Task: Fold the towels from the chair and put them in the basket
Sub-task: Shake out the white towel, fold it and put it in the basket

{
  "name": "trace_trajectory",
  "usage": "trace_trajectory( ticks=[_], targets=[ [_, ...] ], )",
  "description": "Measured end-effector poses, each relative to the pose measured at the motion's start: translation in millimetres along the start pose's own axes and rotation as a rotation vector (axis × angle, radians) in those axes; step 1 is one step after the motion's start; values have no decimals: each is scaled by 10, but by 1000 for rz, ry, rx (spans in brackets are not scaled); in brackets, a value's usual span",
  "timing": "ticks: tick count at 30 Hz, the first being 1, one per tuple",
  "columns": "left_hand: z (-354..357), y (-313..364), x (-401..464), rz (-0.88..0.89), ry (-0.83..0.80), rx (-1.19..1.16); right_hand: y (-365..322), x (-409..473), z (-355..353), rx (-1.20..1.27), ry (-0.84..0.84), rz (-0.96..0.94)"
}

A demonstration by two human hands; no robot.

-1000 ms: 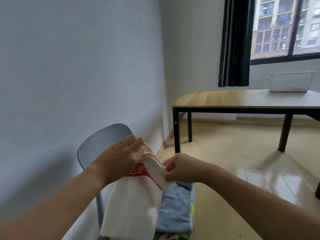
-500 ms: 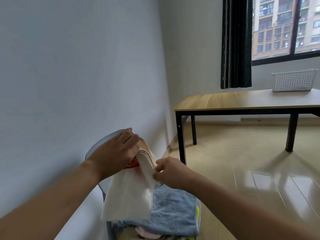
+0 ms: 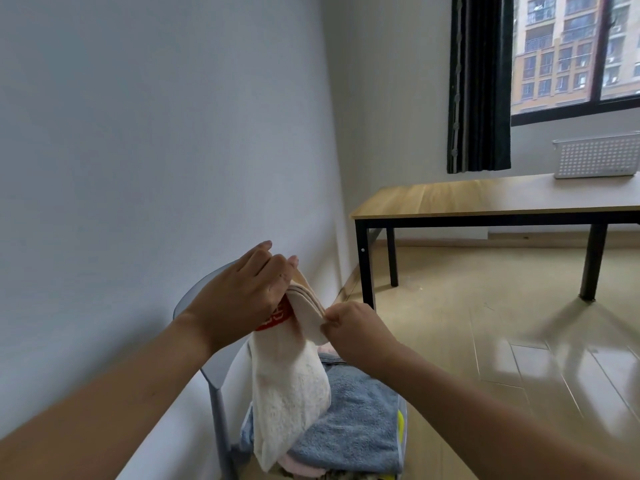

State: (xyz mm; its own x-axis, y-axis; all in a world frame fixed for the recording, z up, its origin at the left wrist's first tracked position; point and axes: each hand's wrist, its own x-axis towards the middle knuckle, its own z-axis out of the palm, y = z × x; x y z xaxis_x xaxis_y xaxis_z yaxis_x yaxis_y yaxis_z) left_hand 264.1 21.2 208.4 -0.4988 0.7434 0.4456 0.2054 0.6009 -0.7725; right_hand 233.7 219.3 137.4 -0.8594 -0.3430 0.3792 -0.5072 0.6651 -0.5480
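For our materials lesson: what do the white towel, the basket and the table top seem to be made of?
White towel: looped terry cloth, likely cotton; nubbly pile, limp drape. Basket: probably white plastic; thin rigid walls pierced by a regular grid of holes. Table top: wood or wood-look laminate; pale grain, slight sheen.

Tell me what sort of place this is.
Likely a sparsely furnished room in a flat: a wooden table under a curtained window facing apartment blocks, and a chair stacked with towels.

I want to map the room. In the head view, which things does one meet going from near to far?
blue towel → white towel held in both hands → table → white basket → window
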Motion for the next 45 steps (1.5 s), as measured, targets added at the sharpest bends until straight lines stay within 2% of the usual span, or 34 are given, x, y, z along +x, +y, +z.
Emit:
trace_trajectory(
  ticks=[4,8,13,18,26,29,32,40,45],
  targets=[
    [26,52,-31,-56,-14,71,73,57,-84,-64,132,-44],
    [79,198,-27,-248,-166,37,37,100,-288,-100,166,-116],
    [-23,322,82,-403,-334,-141,15,186,-550,-244,17,-203],
    [0,270,204,-537,-397,-277,-40,236,-859,-323,-152,-251],
    [50,177,232,-420,-375,-447,-18,205,-1140,-206,-225,-181],
    [49,206,256,-385,-330,-483,-18,188,-1169,-111,-326,-112],
    [32,239,255,-384,-366,-498,-20,170,-1202,-116,-395,-94],
    [-195,197,255,-419,-543,-673,65,7,-1168,-264,-236,-284],
    [-223,204,242,-387,-481,-628,121,-4,-1142,-384,-217,-380]
  ],
)
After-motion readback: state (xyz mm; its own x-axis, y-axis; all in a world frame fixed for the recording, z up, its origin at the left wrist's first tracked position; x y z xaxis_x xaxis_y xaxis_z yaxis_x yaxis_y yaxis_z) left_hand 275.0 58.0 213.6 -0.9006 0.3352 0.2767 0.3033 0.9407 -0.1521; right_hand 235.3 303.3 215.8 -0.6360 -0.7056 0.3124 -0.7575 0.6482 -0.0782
